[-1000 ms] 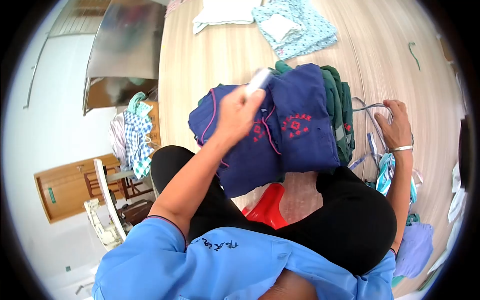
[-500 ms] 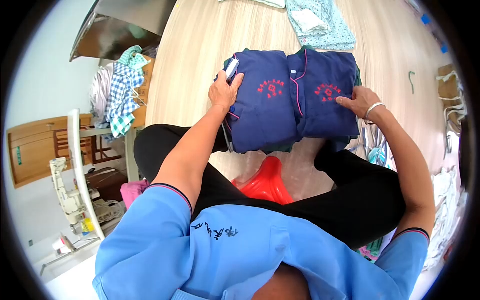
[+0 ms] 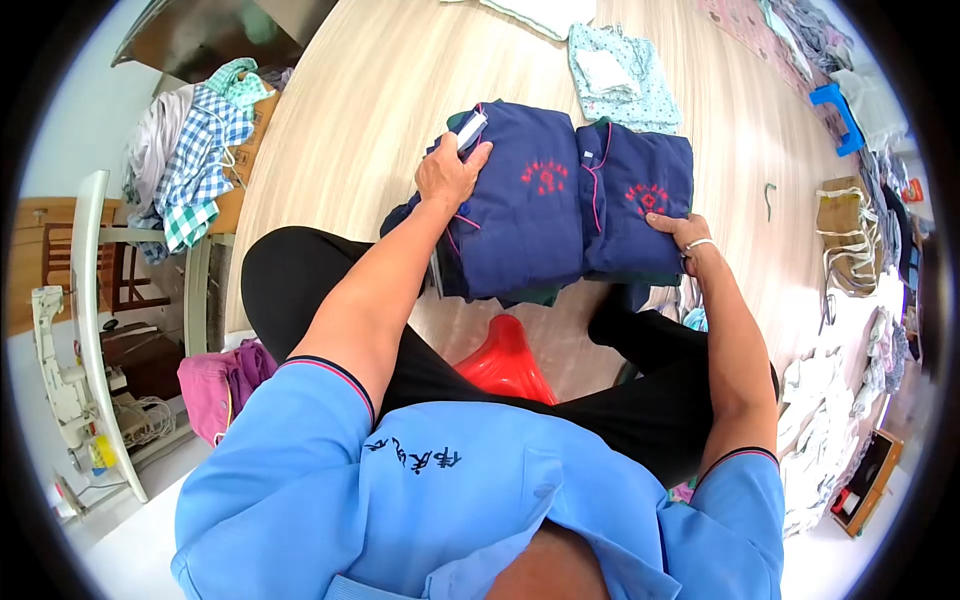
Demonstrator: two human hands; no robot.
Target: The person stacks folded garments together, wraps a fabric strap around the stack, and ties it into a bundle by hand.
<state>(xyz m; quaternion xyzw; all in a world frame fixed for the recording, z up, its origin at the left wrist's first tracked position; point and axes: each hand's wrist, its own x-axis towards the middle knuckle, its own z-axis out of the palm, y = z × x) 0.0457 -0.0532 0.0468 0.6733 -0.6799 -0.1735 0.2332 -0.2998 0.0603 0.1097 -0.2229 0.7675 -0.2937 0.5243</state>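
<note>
- Far left, near side: a white sewing machine (image 3: 62, 365) stands beside a pale upright board.
- Left, farther off: a blue-and-white checked cloth (image 3: 215, 125) hangs over a cardboard box; pink clothing (image 3: 215, 390) lies nearer.
- Left of centre: the left hand (image 3: 447, 175) is at the left edge of the left navy garment (image 3: 525, 215), with a white object (image 3: 472, 133) held between thumb and fingers; how the hidden fingertips sit, I cannot tell.
- Centre: the two folded navy garments lie side by side, red printing facing up, with dark green cloth showing beneath; a red plastic piece (image 3: 508, 365) is nearer, between the legs.
- Right of centre: the right hand (image 3: 688, 238) pinches the near right edge of the right navy garment (image 3: 640, 180), thumb on top, the other fingers mostly hidden below.
- Beyond it: a dotted light-blue cloth (image 3: 645, 98) lies on the wood-grain table (image 3: 380, 120).
- Right: a green strip (image 3: 769, 203) lies alone; white cloths (image 3: 815, 430) are heaped nearer.
</note>
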